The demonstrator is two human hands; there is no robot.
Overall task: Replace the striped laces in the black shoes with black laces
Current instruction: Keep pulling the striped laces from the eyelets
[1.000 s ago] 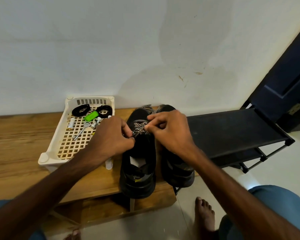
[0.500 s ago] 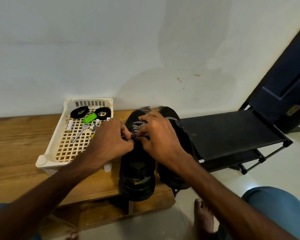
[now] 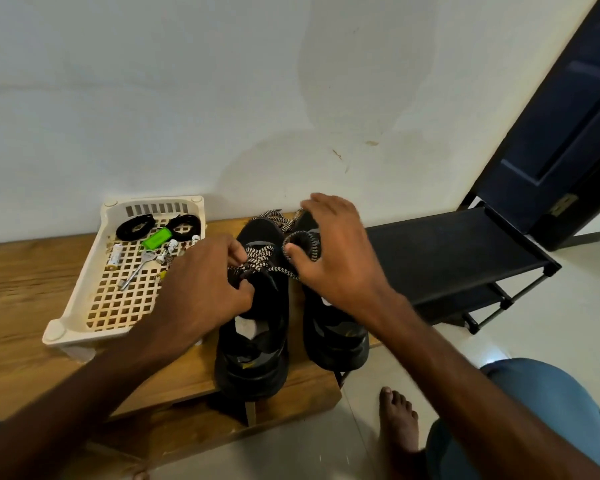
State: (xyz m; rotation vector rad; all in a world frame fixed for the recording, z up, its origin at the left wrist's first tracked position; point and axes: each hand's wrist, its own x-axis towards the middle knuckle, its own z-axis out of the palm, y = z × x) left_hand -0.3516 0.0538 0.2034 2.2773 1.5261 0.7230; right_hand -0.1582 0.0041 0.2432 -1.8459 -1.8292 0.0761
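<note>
**Room.** Pale wall (image 3: pixel 187 98) behind, stained at the middle. Dark door (image 3: pixel 568 133) at the right. Pale tiled floor (image 3: pixel 575 306) at the right and in front.

**Worktop** (image 3: pixel 21 306). Wood, set against the wall. It ends at the right just beside a low black rack (image 3: pixel 447 254).

**Tray** (image 3: pixel 84 271). Cream lattice, standing on the worktop by the wall. It holds two coiled black laces (image 3: pixel 136 227), a green tag (image 3: pixel 156 238), a key (image 3: pixel 137 268) and small pale bits too small to name.

**Shoes.** A black pair, side by side, toes to the wall and heels at the worktop's front edge. The tray-side shoe (image 3: pixel 257 348) stands just right of the tray. The rack-side shoe (image 3: pixel 336 344) sits at the worktop's right corner. A striped lace (image 3: pixel 260 258) is threaded across the tray-side shoe, and more striped ends lie at the toes.

**Left hand** (image 3: pixel 201 289). Fingers curled, thumb and forefinger pinching the striped lace at the tray-side shoe's throat. The forearm crosses the tray's near corner.

**Right hand** (image 3: pixel 333 258). Blurred, over the rack-side shoe, fingers spread and nearly straight. A loop of striped lace lies round the thumb; I cannot tell whether it is gripped.

**Open room.** Bare worktop left of the tray. Bare rack top at the right. A bare foot (image 3: pixel 399 420) and a blue-clad knee (image 3: pixel 534 410) are on the floor side, in front.
</note>
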